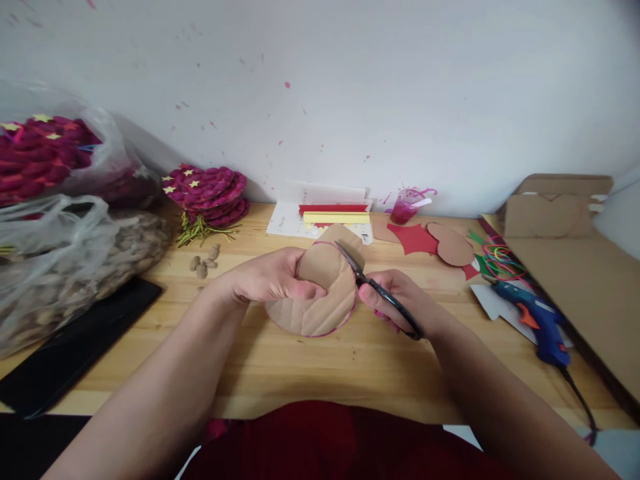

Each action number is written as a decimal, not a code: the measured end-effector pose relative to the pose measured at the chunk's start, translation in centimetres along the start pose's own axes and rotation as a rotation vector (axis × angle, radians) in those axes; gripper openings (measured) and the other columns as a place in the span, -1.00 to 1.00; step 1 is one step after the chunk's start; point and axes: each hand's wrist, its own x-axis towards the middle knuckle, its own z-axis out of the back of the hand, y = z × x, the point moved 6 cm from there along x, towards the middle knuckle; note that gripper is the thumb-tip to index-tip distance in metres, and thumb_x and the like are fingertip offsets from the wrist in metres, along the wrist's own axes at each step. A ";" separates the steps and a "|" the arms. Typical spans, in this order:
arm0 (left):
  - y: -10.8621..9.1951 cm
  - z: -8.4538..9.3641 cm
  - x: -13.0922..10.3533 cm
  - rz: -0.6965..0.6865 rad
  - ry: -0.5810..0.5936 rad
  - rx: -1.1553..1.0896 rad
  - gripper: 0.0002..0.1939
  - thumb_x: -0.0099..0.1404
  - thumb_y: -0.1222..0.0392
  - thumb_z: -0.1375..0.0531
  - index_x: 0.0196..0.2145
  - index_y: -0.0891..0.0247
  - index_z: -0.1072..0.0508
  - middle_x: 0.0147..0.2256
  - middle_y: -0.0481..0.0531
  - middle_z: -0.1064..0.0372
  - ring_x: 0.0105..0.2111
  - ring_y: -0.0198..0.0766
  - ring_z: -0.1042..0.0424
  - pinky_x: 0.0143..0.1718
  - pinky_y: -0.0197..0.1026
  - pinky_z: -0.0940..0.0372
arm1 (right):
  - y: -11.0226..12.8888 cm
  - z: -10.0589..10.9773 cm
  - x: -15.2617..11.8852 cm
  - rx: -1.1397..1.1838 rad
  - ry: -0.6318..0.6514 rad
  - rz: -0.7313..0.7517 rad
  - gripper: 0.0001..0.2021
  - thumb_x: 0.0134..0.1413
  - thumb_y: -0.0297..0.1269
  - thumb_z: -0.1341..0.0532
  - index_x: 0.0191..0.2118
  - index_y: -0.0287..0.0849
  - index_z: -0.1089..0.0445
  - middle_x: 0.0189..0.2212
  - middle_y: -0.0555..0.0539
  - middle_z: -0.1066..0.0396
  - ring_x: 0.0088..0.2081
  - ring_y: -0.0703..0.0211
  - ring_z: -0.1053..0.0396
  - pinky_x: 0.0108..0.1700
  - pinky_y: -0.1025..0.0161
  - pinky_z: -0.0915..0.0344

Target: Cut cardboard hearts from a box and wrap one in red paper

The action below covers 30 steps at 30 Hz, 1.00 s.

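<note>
Near the middle of the view, my left hand (283,277) grips a piece of brown cardboard (313,315), its thumb lying on the upper face. The cardboard has a rounded outline with a pinkish-red line along part of its edge. My right hand (395,297) is closed round the handles of black scissors (385,298). Their blades point up and left and lie at the right edge of the cardboard, where a flap of it (345,237) extends beyond them. The fingers under the cardboard are hidden.
Plum-coloured braided pieces (210,193) and nuts or stones (203,265) lie left. Behind are papers (285,220) and a cup (405,208). Rightward are cardboard rounds (453,245), a blue glue gun (547,330) with its cord, and a cardboard box (575,267). Bulging bags (107,260) stand far left.
</note>
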 end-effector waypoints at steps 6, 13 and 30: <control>0.1 0.0 -0.2 -0.005 0.070 0.020 -0.65 0.10 0.11 -0.45 -0.13 0.21 -0.65 -0.18 0.18 -0.63 -0.15 0.06 -0.61 -0.05 0.03 -0.48 | 1.7 -0.1 0.0 -0.040 -0.034 0.064 -0.48 0.15 0.13 -0.31 -0.56 -0.15 -0.18 -0.71 0.13 -0.08 -0.71 0.39 -0.06 -0.67 0.39 0.06; 0.0 0.4 -0.1 -0.037 0.091 0.012 -0.61 0.12 0.10 -0.46 -0.09 0.23 -0.63 -0.12 0.17 -0.61 -0.15 0.00 -0.59 -0.05 -0.02 -0.46 | 1.2 0.0 0.2 -0.018 -0.060 0.002 -0.56 0.09 0.05 -0.36 -0.53 -0.16 -0.24 -0.71 0.16 -0.06 -0.72 0.39 -0.08 -0.70 0.42 -0.02; 2.0 -1.6 2.1 -0.297 -0.686 -0.824 -0.65 0.15 0.21 -0.46 -0.08 0.24 -0.61 -0.07 0.07 -0.62 -0.15 -0.20 -0.61 -0.20 -0.28 -0.53 | -0.4 0.0 1.3 0.261 -0.397 0.089 -0.54 0.12 0.09 -0.32 -0.50 -0.15 -0.19 -0.68 0.15 -0.19 -0.75 0.39 -0.20 -0.72 0.45 -0.12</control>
